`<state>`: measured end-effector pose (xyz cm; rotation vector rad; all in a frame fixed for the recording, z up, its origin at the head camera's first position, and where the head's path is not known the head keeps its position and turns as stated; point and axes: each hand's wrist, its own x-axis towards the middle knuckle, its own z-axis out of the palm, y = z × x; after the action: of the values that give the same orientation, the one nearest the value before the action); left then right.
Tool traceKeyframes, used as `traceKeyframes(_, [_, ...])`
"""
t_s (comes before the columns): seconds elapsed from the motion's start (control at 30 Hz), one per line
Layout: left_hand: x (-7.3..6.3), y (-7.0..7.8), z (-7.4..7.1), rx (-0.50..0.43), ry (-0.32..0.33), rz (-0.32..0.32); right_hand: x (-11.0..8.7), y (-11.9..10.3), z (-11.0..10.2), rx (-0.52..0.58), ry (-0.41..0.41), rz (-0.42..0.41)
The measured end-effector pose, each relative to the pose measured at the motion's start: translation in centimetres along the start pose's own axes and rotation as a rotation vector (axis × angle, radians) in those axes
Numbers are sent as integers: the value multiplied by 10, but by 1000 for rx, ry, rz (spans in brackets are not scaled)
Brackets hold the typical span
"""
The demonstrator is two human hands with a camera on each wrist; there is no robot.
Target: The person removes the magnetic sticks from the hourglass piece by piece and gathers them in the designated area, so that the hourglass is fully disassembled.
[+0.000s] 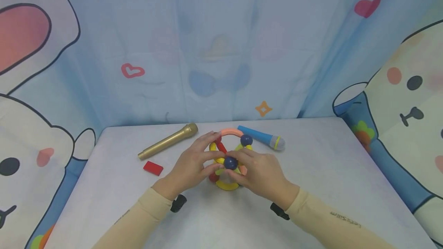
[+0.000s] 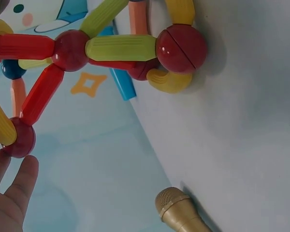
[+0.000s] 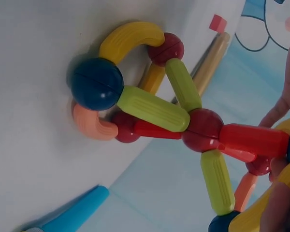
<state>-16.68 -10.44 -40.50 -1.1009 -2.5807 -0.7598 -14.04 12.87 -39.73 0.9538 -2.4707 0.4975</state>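
A magnetic ball-and-stick model [image 1: 226, 185] stands on the table between my hands. Straight green and red sticks meet at a red ball [image 3: 203, 129] in its middle; curved yellow and salmon sticks form rings at bottom and top. My left hand [image 1: 194, 163] holds the upper ring, its thumb and index finger at the near blue ball [image 1: 230, 163] and other fingertips by a red ball [image 2: 21, 138]. From the other side my right hand [image 1: 264, 170] pinches beside that blue ball, fingers around a curved yellow stick [image 3: 261, 208]. A second blue ball [image 1: 246, 140] sits at the far right of the top ring.
Behind the model to the left lies a gold toy microphone [image 1: 168, 141], with a small red block [image 1: 153, 168] in front of it. A blue toy microphone [image 1: 261, 136] with a grey head lies behind at the right. A patterned curtain [image 1: 221, 49] hangs past the table's back edge.
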Motion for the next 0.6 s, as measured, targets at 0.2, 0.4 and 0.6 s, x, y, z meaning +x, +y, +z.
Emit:
traceKeyframes(0.2, [1, -1, 0, 17, -5, 10, -3, 10, -7, 57, -71, -50])
traceKeyframes(0.4, [1, -2, 0, 39, -12, 11, -2, 19, -14, 120, -130, -84])
traceKeyframes(0.6, [0, -3, 0, 41, -12, 21, 1, 17, -16, 109, -160, -87])
